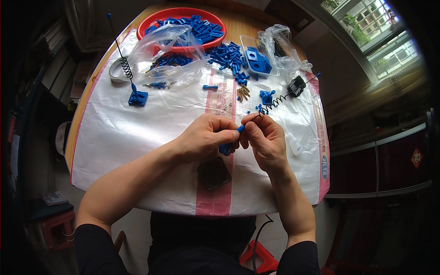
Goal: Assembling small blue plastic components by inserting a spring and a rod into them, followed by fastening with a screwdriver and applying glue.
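My left hand [206, 136] pinches a small blue plastic base piece [225, 148] over the middle of the table. My right hand [265, 137] grips the lower end of a thin black wire antenna [280, 98] with a coiled spring section and a blue tip, where it meets the blue piece. The two hands touch at the fingertips. A finished antenna on a blue base [137, 97] stands at the left of the white woven sheet [137, 137].
A red bowl [151, 25] of blue parts sits at the back, with clear plastic bags [169, 50], a loose pile of blue pegs [227, 56] and a clear tray [259, 62]. Brass screws [243, 93], a black clip [296, 85], a small white bottle [294, 143] and a dark square pad [214, 173] lie nearby.
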